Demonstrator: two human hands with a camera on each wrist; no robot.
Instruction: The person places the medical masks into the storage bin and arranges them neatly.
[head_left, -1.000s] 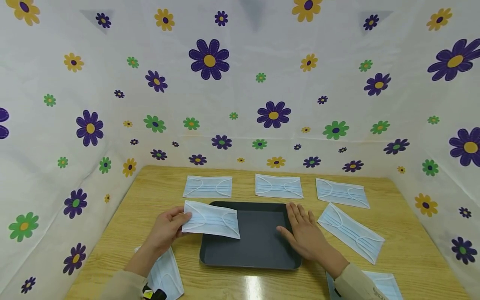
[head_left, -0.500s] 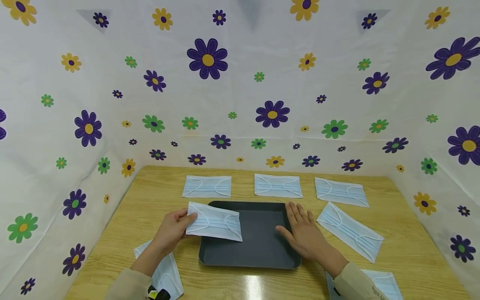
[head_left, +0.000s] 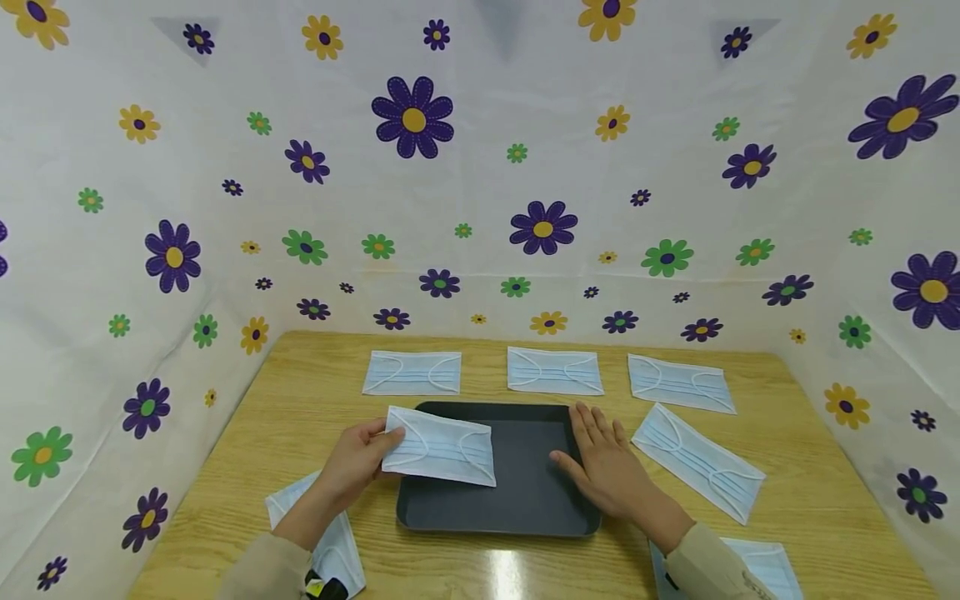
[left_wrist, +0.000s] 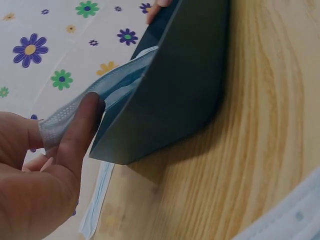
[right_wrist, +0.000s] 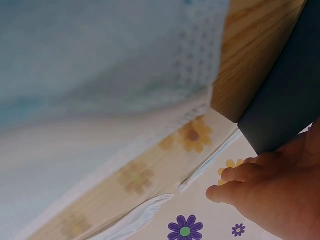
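Observation:
A light-blue face mask (head_left: 442,447) with white ear loops hangs over the left part of a dark grey tray (head_left: 525,508). My left hand (head_left: 358,458) pinches its left end between thumb and fingers; in the left wrist view the mask (left_wrist: 75,107) slants in over the tray's wall (left_wrist: 180,85). On the tray's right edge rests my right hand (head_left: 611,471), fingers straight and thumb over the inside. The right wrist view has that hand (right_wrist: 280,195) against the tray's outer wall (right_wrist: 280,95).
Three masks lie along the back of the wooden table (head_left: 315,375), one of them a mask at the back left (head_left: 412,372). A slanted mask (head_left: 701,462) is right of the tray. More masks lie under the left forearm (head_left: 337,542) and right sleeve (head_left: 757,567). Flowered cloth (head_left: 480,167) surrounds the table.
My left hand has carried the face mask a little to the right, further over the tray. My right hand stays on the tray's edge.

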